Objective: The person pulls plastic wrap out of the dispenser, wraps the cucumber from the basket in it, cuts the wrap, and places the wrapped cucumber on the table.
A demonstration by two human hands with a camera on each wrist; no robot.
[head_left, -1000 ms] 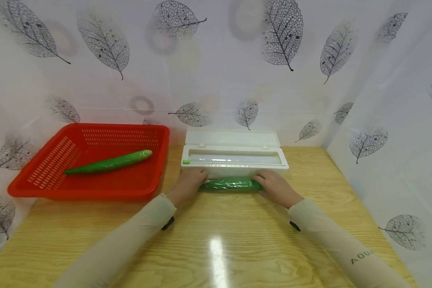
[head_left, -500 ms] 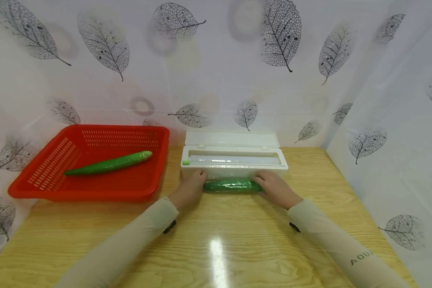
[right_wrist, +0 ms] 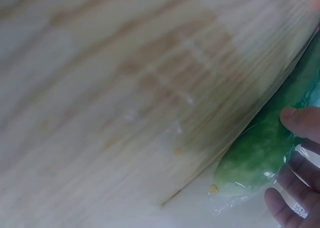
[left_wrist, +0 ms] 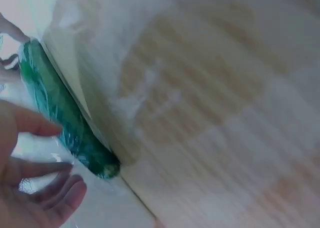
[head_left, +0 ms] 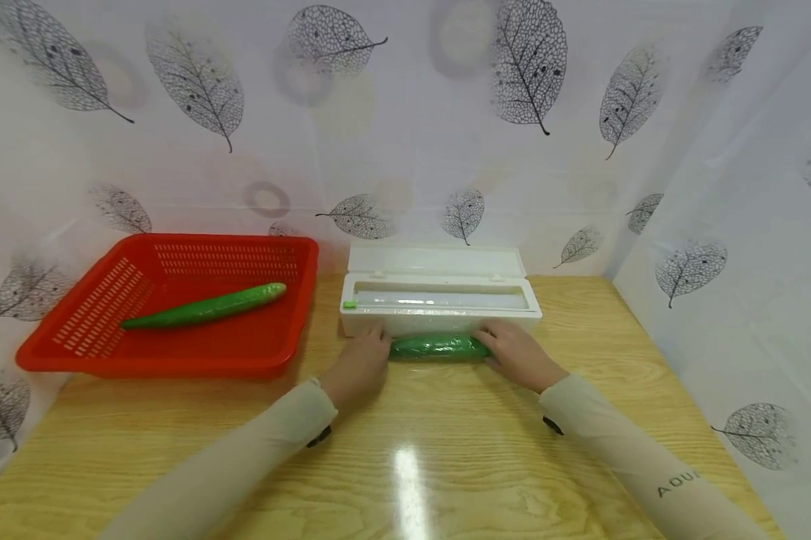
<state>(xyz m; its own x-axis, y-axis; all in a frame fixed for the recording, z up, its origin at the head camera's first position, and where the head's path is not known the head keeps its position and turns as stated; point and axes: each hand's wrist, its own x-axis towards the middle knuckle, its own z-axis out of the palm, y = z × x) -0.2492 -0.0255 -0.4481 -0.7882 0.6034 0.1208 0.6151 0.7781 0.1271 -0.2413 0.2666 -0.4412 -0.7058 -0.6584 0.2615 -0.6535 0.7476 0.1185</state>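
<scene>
A green cucumber (head_left: pixel 439 346) covered in shiny clear plastic wrap lies crosswise on the table in front of a white cling film dispenser (head_left: pixel 439 322). My right hand (head_left: pixel 513 352) holds its right end; in the right wrist view the thumb rests on the wrapped cucumber (right_wrist: pixel 265 153) with the fingers round its other side. My left hand (head_left: pixel 361 364) is at the left end. In the left wrist view its thumb tip overlaps the edge of the cucumber (left_wrist: pixel 65 108), while the loosely bent fingers lie beside it, over loose film.
A red plastic basket (head_left: pixel 196 365) stands at the left with another cucumber (head_left: pixel 205 307) in it. The dispenser's lid (head_left: pixel 435 260) is raised against the leaf-patterned curtain (head_left: pixel 405 150), showing the film roll (head_left: pixel 439 300). The wooden table (head_left: pixel 473 442) stretches in front.
My left hand has shifted from the dispenser's front, slightly right and toward me, covering more of the cucumber's left end. My right hand and the basket have stayed in place.
</scene>
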